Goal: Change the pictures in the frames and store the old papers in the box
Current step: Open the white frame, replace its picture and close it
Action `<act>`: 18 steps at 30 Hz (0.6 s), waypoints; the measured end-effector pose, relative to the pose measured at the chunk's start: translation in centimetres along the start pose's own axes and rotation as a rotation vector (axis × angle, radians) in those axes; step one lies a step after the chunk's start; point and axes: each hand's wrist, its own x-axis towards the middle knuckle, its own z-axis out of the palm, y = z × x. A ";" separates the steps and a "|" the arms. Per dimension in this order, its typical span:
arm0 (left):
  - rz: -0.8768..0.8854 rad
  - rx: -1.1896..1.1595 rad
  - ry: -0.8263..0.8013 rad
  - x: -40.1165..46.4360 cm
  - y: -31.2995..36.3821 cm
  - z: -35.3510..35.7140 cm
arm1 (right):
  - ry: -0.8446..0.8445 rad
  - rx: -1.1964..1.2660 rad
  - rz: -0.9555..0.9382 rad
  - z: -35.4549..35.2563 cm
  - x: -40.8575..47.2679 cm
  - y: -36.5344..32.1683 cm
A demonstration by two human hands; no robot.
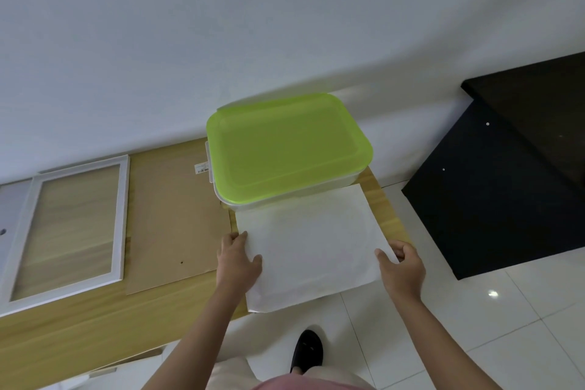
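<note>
While gripped by two hands [239, 261] [400, 266] — one paper [311, 247].

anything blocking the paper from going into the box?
Yes. The green lid sits closed on the box, covering its opening. Both hands, left and right, hold the white paper just in front of it, so neither is free to lift the lid.

A plain white wall [221, 25] rises behind the light wooden counter [79, 336]. Glossy white floor tiles [474, 326] reflect a lamp, and a black cabinet [506, 184] stands on the right.
</note>
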 end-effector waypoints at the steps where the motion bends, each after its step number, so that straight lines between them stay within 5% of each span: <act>1: 0.009 0.024 -0.010 0.0 0.0 0.0 | 0.004 -0.008 -0.004 -0.1 0.1 0.2; 11: 0.064 0.228 -0.057 0.0 0.7 0.1 | -0.043 -0.294 -0.169 0.4 2.0 0.4; 18: 0.114 0.083 -0.062 -0.5 0.0 -0.3 | 0.047 -0.612 -0.182 1.1 1.2 -0.3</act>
